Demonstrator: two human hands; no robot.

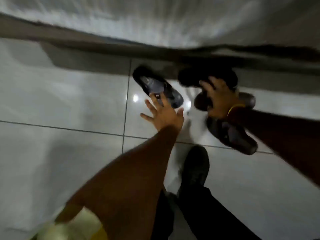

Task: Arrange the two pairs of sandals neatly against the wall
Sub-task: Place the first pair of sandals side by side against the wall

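The view is motion-blurred. A dark sandal [154,84] lies at an angle on the white tiled floor, a little way from the wall. My left hand [162,115] has its fingers spread, with the fingertips touching that sandal's near end. A black sandal [192,75] sits close to the skirting, and the fingers of my right hand [220,99] rest spread on it. A brown sandal [247,101] lies under that hand's palm. Another dark sandal [232,135] lies nearer me, partly under my right forearm. Blur hides whether the right hand grips anything.
A brown skirting board [86,54] runs along the foot of the white wall [138,23]. My foot in a dark shoe [195,168] stands on the glossy tiles [60,101] just below the sandals. Open floor stretches to the left.
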